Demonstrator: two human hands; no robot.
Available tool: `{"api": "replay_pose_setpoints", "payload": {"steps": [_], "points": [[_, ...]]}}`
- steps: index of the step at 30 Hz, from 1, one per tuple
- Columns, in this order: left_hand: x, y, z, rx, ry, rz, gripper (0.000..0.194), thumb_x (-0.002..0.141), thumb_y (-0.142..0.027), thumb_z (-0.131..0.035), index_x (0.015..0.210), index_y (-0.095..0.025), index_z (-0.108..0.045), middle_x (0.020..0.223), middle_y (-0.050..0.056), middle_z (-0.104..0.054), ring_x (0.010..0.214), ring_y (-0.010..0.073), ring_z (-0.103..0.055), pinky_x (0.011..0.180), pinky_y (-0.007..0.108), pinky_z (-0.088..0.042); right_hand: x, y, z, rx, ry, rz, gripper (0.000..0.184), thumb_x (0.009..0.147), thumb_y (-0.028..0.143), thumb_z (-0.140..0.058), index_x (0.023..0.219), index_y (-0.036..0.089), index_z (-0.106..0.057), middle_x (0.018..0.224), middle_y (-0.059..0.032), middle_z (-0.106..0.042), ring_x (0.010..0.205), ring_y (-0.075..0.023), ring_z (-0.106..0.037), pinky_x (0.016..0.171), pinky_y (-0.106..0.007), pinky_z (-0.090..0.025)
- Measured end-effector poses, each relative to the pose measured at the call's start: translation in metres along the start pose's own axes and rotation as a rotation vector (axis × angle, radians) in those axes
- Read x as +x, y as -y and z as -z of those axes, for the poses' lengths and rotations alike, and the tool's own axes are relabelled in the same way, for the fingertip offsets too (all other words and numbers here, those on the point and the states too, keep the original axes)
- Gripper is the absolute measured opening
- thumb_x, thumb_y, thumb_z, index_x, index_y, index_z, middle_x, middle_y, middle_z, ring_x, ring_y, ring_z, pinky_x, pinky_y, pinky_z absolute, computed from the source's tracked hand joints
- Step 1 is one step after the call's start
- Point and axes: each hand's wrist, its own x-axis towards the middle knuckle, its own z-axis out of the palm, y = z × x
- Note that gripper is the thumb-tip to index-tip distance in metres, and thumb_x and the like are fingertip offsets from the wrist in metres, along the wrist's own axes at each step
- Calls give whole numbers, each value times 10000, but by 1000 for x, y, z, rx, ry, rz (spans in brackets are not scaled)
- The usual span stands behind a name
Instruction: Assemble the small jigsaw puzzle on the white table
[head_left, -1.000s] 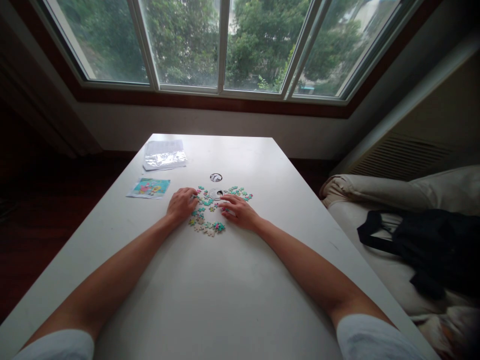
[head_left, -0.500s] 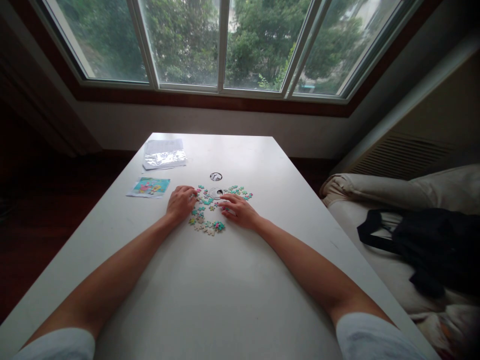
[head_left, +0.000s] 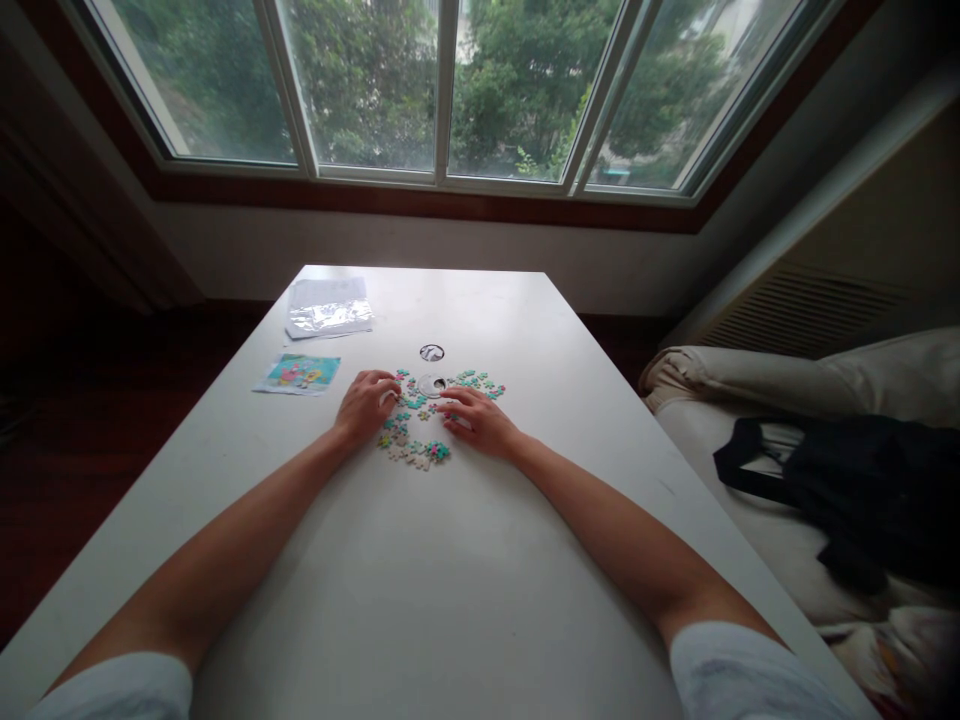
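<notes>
Colourful jigsaw puzzle pieces (head_left: pixel 414 403) lie scattered on the white table between my two hands. My left hand (head_left: pixel 366 405) is at the left side of the pile, its fingers curled and the tips drawn together over the edge pieces; whatever they grip is hidden. Across from it, my right hand (head_left: pixel 480 420) rests low with its fingers spread over pieces at the pile's right side. A clear round disc (head_left: pixel 429 384) with a dark spot lies among the pieces, just beyond my right fingertips. Past it is a dark-rimmed round item (head_left: pixel 432 353) with a pale middle.
To the left lies a small picture sheet (head_left: pixel 303 374) in teal, pink and yellow. Behind it is a stack of papers with a shiny plastic sleeve (head_left: pixel 328 308). A pale sofa (head_left: pixel 694 420) with a dark bag (head_left: pixel 870 490) stands right of the table (head_left: pixel 450 580).
My left hand has shifted slightly right, further over the pieces, and its fingers have curled more. My right hand stays in the same place.
</notes>
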Motion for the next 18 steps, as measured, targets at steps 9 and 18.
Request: {"api": "replay_pose_setpoints", "payload": {"steps": [9,18], "points": [[0,2,-3,-70,15,-54,282,903,-191,-540,1062,-276,-758,1282,50,-662,1232,266,-536,1112,488,-461,0,1,1,-5,6,-17,281,991,324,-586,1257,291,-672,1373,-89,-635,1329,-256,-541,1124,-510,-459],[2,2,-4,-92,89,-192,317,937,-171,-506,1071,-300,-762,1328,24,-656,1312,241,-486,1154,480,-425,-1,-1,0,-4,6,-10,265,983,311,-596,1231,289,-683,1364,-86,-638,1323,-255,-543,1121,-509,-461]]}}
